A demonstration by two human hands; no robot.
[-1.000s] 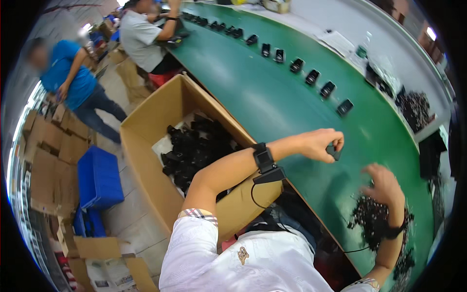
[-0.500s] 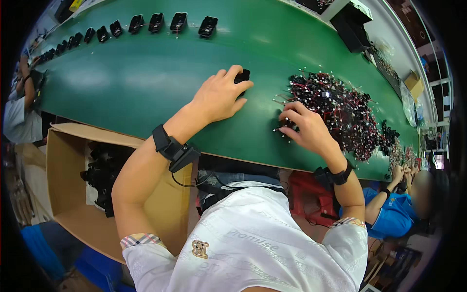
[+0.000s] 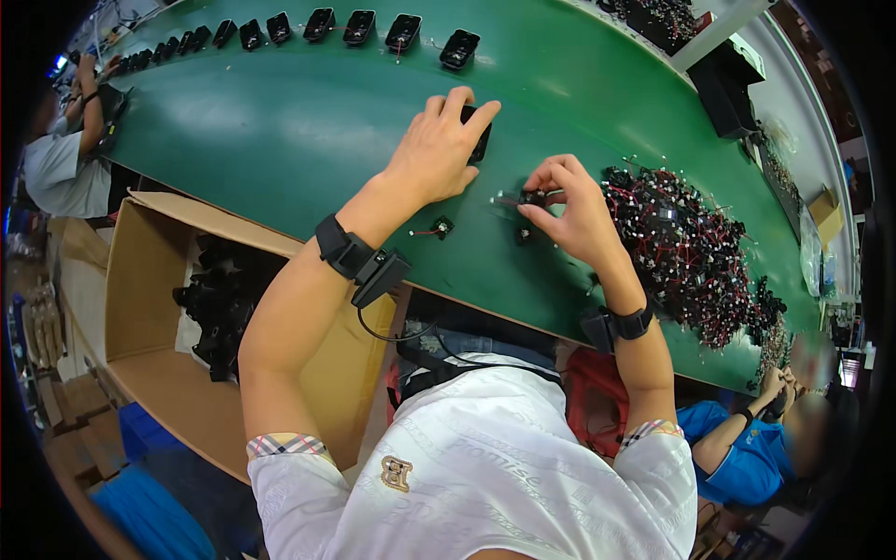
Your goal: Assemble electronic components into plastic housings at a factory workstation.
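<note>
My left hand [image 3: 431, 154] curls over a small black plastic housing [image 3: 480, 140] on the green table, thumb on its near side and fingers over the far side, hiding most of it. To its right, my right hand [image 3: 569, 205] is closed, with thumb and fingertips pinching a small black part with thin wires [image 3: 532, 198]. Another small black part [image 3: 525, 234] lies just below those fingers. A similar part with a red wire [image 3: 442, 226] rests on the table below my left hand. A big heap of black parts with red wires and white tips [image 3: 677, 252] lies right of my right hand.
Black housings [image 3: 403, 33] stand in a long row along the far side of the green table [image 3: 280, 121]. An open cardboard box [image 3: 322, 392] with black parts [image 3: 219, 308] is at my left. Co-workers sit at the far left [image 3: 70, 163] and right [image 3: 737, 448]. A black bin [image 3: 723, 89] stands back right.
My right hand has lifted from beside the heap with a small wired part pinched in it. My left hand has shifted away from me; the wired part below it now shows. The whole view has shifted.
</note>
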